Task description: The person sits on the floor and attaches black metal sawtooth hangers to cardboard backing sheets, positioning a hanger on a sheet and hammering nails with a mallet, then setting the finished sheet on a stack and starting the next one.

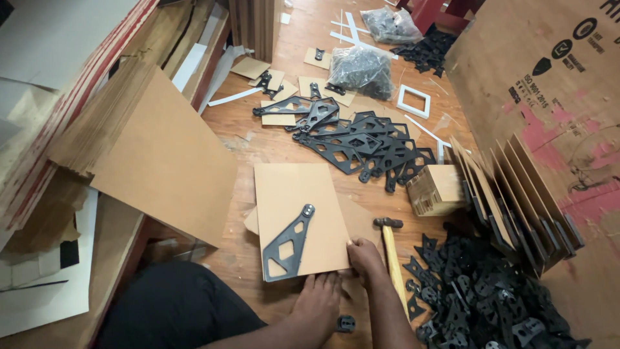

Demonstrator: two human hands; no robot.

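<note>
Left hand point(320, 298) lies flat, fingers spread, on the wooden floor point(258, 139) at the near edge of a brown board point(298, 216). Right hand point(363, 258) grips that board's near right corner, fingers closed on it. A black triangular bracket point(288, 244) lies on the board's near left part.

A hammer point(392, 255) lies just right of the right hand. Farther off, a heap of like brackets point(358, 142); to the right, a small wooden block point(436, 189), upright boards in a row point(510, 200) and a pile of small black fittings point(478, 291). Stacked sheets point(129, 123) lean on the left.

A small black part point(345, 323) near the wrists is too small to identify.
</note>
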